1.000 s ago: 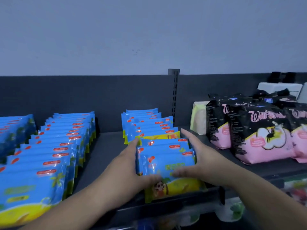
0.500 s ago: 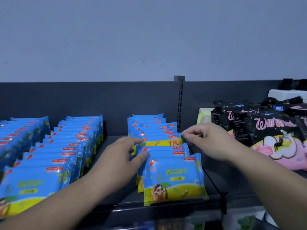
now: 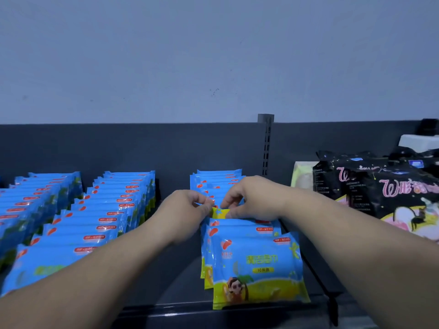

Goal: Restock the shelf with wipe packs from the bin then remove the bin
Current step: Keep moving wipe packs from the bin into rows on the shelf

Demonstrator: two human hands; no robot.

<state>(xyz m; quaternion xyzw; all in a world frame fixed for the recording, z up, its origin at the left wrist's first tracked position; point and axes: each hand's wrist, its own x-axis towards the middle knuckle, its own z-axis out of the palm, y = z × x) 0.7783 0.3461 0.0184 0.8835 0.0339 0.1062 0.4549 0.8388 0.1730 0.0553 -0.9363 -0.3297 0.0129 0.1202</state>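
A row of blue and yellow wipe packs (image 3: 257,269) stands upright on the dark shelf (image 3: 180,276), running from the front lip to the back panel. My left hand (image 3: 187,212) and my right hand (image 3: 251,198) meet over the middle of this row. Both pinch the top edges of a pack in the row (image 3: 219,213), whose yellow part shows between my fingers. The packs behind my hands are partly hidden. No bin is in view.
Two longer rows of the same blue packs (image 3: 107,217) fill the shelf's left side. Black and pink packages (image 3: 389,195) stand to the right, past a slotted upright (image 3: 266,143). A bare strip of shelf lies between the rows.
Both hands let go of the front packs and moved back along the row. They now pinch a pack in the middle. The front pack stands upright at the lip.
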